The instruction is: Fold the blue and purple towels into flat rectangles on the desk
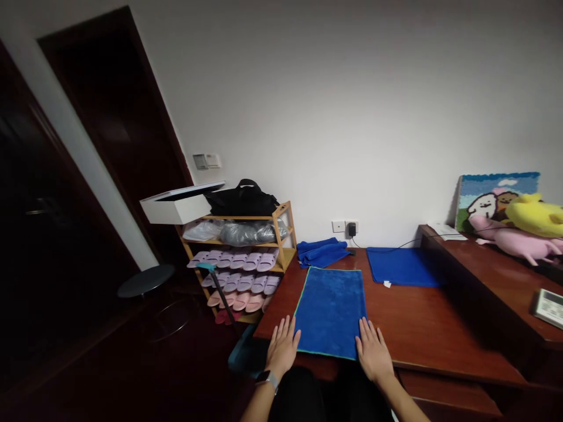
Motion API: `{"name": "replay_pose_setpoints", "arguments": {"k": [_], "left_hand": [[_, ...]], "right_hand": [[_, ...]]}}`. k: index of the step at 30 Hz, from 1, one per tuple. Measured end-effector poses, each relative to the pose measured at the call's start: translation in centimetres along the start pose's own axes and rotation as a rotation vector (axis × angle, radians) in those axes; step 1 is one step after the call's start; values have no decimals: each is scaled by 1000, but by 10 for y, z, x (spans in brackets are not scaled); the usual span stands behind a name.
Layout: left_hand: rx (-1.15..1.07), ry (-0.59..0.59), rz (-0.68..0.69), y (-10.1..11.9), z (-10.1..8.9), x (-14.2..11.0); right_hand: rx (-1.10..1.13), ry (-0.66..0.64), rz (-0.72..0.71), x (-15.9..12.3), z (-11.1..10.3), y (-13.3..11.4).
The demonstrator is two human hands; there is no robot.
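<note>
A blue towel [332, 310] with a green edge lies spread flat on the brown wooden table [422, 325]. At its near left corner is my left hand [282, 347], fingers stretched out, with a watch [267, 379] on the wrist. My right hand [373, 350] rests by the near right side of the towel, fingers extended and pointing away. Neither hand grips anything. Behind to the right lies another blue towel [402, 268], flat, with a white tag. A crumpled blue towel [322, 252] sits at the table's back left.
To the left stands a wooden shoe rack [284, 258] with several slippers [241, 258], a black bag [244, 199] and a white box [176, 210] on top. A round stool [146, 280] is further left. Plush toys [512, 237] lie on the raised right ledge.
</note>
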State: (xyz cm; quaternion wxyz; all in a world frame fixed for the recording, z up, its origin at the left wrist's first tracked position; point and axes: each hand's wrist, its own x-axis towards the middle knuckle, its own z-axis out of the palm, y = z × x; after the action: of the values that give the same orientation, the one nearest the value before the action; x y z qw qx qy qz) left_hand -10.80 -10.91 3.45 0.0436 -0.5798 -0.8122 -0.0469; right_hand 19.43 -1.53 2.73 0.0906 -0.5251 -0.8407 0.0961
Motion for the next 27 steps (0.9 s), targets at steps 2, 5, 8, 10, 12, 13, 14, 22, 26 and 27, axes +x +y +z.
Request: {"name": "replay_pose_setpoints", "arguments": {"k": [2,5,8,10,12,13,14,22,26,27], "left_hand": [[7,-9,-4,1,-1,0],[1,-24,-2,1,-3,0],[-13,-45,11,-5,-6,1],[-13,-86,17,-13,-11,3],[-5,-136,23,-23,-18,8],[-1,-152,23,-28,-21,11],[0,-155,18,-30,-23,15],[-117,42,-5,30,-1,39],[-129,53,54,38,18,40],[-129,55,74,32,19,40]], "right_hand": [[3,-4,2,1,-1,0],[16,-20,16,2,-4,0],[39,-46,32,-2,-8,-4],[20,-57,35,-7,-11,-7],[-6,-42,12,-10,-17,-11],[-12,-29,-13,-10,-22,-12],[-12,-22,-40,-6,-28,-12],[56,16,-211,122,-58,12],[49,-56,-192,175,-34,34],[43,-75,-177,179,-26,40]]}}
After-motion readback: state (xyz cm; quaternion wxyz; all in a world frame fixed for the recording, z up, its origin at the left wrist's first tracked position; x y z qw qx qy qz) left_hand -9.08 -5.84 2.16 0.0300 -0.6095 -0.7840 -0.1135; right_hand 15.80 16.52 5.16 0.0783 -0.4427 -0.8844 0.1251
